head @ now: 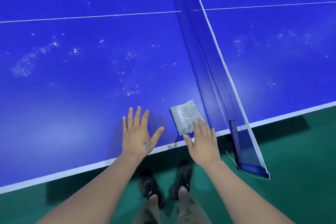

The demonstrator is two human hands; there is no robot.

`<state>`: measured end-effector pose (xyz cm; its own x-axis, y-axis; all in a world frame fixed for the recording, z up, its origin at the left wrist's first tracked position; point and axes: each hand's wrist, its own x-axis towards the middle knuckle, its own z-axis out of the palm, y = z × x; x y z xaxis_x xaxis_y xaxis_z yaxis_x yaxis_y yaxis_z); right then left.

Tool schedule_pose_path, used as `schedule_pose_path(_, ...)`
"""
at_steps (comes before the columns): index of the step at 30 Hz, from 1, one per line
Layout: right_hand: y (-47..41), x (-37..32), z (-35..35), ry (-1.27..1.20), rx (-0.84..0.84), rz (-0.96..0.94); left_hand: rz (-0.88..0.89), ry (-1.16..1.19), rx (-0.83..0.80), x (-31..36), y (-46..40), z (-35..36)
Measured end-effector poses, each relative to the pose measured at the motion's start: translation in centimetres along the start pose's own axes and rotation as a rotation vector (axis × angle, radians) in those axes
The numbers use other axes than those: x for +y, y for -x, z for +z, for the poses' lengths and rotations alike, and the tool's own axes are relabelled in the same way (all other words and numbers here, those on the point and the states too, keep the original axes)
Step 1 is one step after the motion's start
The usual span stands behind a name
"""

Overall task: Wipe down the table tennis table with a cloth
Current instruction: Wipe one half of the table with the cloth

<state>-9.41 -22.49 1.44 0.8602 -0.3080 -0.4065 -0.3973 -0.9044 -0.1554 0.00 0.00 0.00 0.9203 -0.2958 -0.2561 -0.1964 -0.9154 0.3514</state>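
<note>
Head view, looking down. Blue table tennis bench (81, 78) across most of the frame, white edge line running from lower left up to the right, thin white centre line crossing the upper part. Pale specks and smears scattered over the surface, thickest left of centre and in the upper left. Net (216, 71) stretched diagonally from top centre down to lower right, white tape along its top, its blue clamp post (236, 143) hanging off the bench edge at right of centre.

Grey folded cloth (185, 116) flat on the bench just left of the net, near the edge, slightly below frame centre. Right hand (203, 143) at the cloth's lower right corner, fingers (197, 125) straight and slightly spread, fingertips lying on the cloth, thumb at its lower edge. Left hand (140, 132) just left of the cloth, apart from it, fingers straight and fanned wide over the blue surface, small tattoo on its back; cannot tell whether the palm touches.

Green floor (291, 178) along the bottom, two black shoes (181, 178) at bottom centre.
</note>
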Motion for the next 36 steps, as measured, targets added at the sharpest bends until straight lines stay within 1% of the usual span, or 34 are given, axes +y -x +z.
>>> schedule_pose_path(1,-1.1,0.2,0.2,0.004,0.035,-0.009,-0.004,-0.018,-0.028,0.3,-0.6,0.5)
schedule_pose_path(3,-3.4,0.3,0.5,0.023,0.094,-0.009,-0.010,-0.027,-0.025,0.6,-1.8,1.6)
schedule_pose_path(5,-5.9,0.0,1.2,0.052,0.171,-0.032,0.003,-0.029,0.039,1.0,-3.2,2.9)
schedule_pose_path(8,-8.7,-0.6,2.9,0.051,0.216,-0.086,0.009,-0.053,0.125,1.4,-5.0,4.4)
schedule_pose_path(13,-9.9,-0.2,6.3,0.104,0.219,-0.179,-0.061,-0.077,0.221,2.1,-7.3,6.4)
schedule_pose_path(16,-9.5,1.3,7.1,0.131,0.220,-0.222,-0.071,-0.123,0.254,2.3,-8.7,7.4)
schedule_pose_path(18,-9.4,2.3,7.0,0.142,0.220,-0.239,-0.093,-0.150,0.247,2.1,-9.3,8.0)
schedule_pose_path(21,-9.9,4.3,6.5,0.124,0.203,-0.182,-0.142,-0.174,0.232,1.9,-9.6,8.7)
schedule_pose_path(24,-11.8,6.9,5.0,0.108,0.183,-0.030,-0.142,-0.198,0.214,2.2,-9.6,8.7)
schedule_pose_path(27,-14.9,7.7,3.6,0.053,0.212,0.070,-0.144,-0.213,0.210,2.1,-9.7,8.7)
schedule_pose_path(29,-17.3,6.8,3.0,0.018,0.236,0.094,-0.148,-0.219,0.213,2.2,-9.8,8.7)
schedule_pose_path(31,-19.3,4.8,2.7,0.003,0.256,0.072,-0.150,-0.214,0.218,2.3,-9.8,8.8)
schedule_pose_path(36,-20.2,-1.4,3.4,0.042,0.274,-0.126,-0.143,-0.201,0.226,2.1,-9.9,9.0)
